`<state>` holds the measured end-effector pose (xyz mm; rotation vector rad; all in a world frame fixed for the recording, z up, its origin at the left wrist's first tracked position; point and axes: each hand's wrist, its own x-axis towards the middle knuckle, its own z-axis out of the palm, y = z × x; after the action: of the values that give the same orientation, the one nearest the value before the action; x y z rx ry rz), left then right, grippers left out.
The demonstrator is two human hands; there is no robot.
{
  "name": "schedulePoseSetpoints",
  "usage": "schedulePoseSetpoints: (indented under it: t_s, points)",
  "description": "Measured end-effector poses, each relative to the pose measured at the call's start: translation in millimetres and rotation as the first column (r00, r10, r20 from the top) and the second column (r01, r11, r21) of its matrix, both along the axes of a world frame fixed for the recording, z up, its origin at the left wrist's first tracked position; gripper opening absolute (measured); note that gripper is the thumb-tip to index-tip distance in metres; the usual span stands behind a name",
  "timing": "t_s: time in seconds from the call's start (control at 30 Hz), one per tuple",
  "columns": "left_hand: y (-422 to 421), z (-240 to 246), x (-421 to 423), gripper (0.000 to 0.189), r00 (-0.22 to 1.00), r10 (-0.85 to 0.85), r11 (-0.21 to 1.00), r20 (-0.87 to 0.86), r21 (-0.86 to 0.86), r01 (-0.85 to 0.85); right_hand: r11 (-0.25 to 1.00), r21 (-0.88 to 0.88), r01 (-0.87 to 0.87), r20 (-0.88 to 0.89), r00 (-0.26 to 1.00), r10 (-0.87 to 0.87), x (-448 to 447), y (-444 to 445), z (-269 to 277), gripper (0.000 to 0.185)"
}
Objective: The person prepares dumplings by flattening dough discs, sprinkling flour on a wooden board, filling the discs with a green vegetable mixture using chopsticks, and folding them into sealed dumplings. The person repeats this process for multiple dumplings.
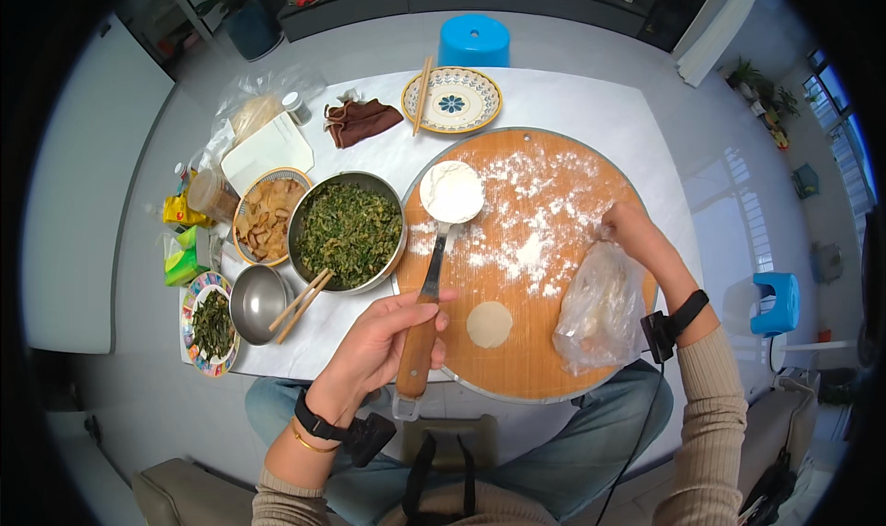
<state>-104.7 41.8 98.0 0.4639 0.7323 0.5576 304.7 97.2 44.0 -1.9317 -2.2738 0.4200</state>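
Observation:
My left hand (394, 336) grips the wooden handle of a metal ladle (419, 346), whose bowl is full of white flour (453, 192) over the left part of a round wooden board (429, 277). My right hand (626, 228) is closed on the gathered top of a clear plastic bag (599, 308) at the board's right side; the bag holds something pale, probably dough. A flat round of dough (489, 324) lies on the board between my hands, below a scatter of flour (529, 249). A metal bowl of chopped greens (349, 232) stands at the board's left edge.
Chopsticks (304, 304) rest across the greens bowl and an empty steel bowl (257, 304). Left of these are a bowl of brown slices (270, 214) and a plate of dark greens (214, 322). Behind stand a brown cloth (363, 122) and an oval patterned plate (471, 100) with chopsticks.

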Motion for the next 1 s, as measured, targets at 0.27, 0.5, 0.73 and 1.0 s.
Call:
schedulePoseSetpoints:
  t_s: [0.27, 0.5, 0.73, 1.0]
  points:
    - [-5.2, 13.9, -12.2, 0.040, 0.998, 0.034, 0.999, -0.048, 0.035, -0.032, 0.894, 0.405, 0.192, -0.225, 0.969, -0.106, -8.6, 76.0, -13.2, 0.011]
    - [-3.0, 17.8, -24.5, 0.037, 0.999, 0.034, 0.999, -0.025, -0.003, -0.034, 0.944, 0.274, 0.183, -0.442, 0.896, -0.046, -85.9, 125.8, -34.1, 0.021]
    - [2.2, 12.8, -25.3, 0.038, 0.998, 0.059, 0.998, -0.015, 0.000, -0.059, 0.946, 0.182, 0.268, -0.422, 0.890, -0.171, -99.3, 157.9, -40.0, 0.023]
    - [8.7, 12.0, -19.4, 0.039, 0.999, -0.038, 0.998, 0.031, 0.052, 0.036, 0.777, 0.337, 0.532, -0.474, 0.809, -0.348, 4.1, 138.2, -56.0, 0.021]
